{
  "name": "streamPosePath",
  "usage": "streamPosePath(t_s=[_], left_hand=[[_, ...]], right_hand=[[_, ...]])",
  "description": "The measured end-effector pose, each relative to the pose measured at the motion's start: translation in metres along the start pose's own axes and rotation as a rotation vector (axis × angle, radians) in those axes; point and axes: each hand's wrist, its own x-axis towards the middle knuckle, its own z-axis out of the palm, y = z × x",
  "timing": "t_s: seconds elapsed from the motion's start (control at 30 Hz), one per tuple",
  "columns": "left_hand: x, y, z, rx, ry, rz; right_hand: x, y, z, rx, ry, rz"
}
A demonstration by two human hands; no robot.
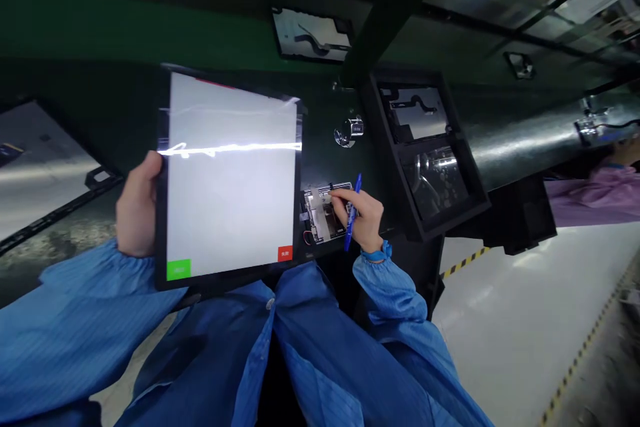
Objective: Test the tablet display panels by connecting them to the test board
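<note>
Although its frame (pixel 162 227) is black, the tablet screen (pixel 231 197) glows white

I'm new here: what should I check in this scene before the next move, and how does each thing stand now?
1. Large screen held at its left edge by the left hand: ok.
2. Screen lit, with green box and red box showing: ok.
3. Blue pen in the right hand: ok.
4. Right hand touching the small electronic assembly: cannot tell.
5. Black tray apart from the screen: ok.
</note>
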Motion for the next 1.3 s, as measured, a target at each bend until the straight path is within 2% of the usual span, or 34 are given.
streamPosePath(t_s=[0.1, 0.23, 0.37, 0.5, 0.87, 1.07, 1.13, 1.2, 1.3], left_hand=[[0.001, 0.0, 0.0, 0.044, 0.167, 0.263], [0.0, -0.003, 0.001, 0.117, 0.268, 0.379], [-0.005, 0.0, 0.008, 0.167, 0.33, 0.315], [-0.01, 0.004, 0.016, 0.172, 0.238, 0.202], [-0.005, 0.0, 0.008, 0.204, 0.237, 0.34], [-0.007, 0.0, 0.01, 0.144, 0.172, 0.209], [-0.008, 0.0, 0.01, 0.153, 0.128, 0.179], [-0.007, -0.001, 0.007, 0.17, 0.122, 0.173], [-0.003, 0.0, 0.001, 0.227, 0.207, 0.224]], right_hand=[[-0.012, 0.015, 0.013, -0.119, -0.026, 0.036], [-0.014, 0.019, 0.019, -0.217, 0.013, 0.107], [-0.013, 0.02, 0.018, -0.186, -0.005, 0.116], [-0.014, 0.021, 0.02, -0.155, 0.012, 0.081], [-0.01, 0.021, 0.019, -0.173, -0.036, 0.105], [-0.011, 0.01, 0.016, -0.155, -0.047, 0.117], [-0.011, -0.002, 0.012, -0.116, -0.107, 0.116], [-0.008, -0.014, 0.009, -0.096, -0.248, 0.115], [0.003, -0.029, 0.007, -0.161, -0.458, 0.147]])
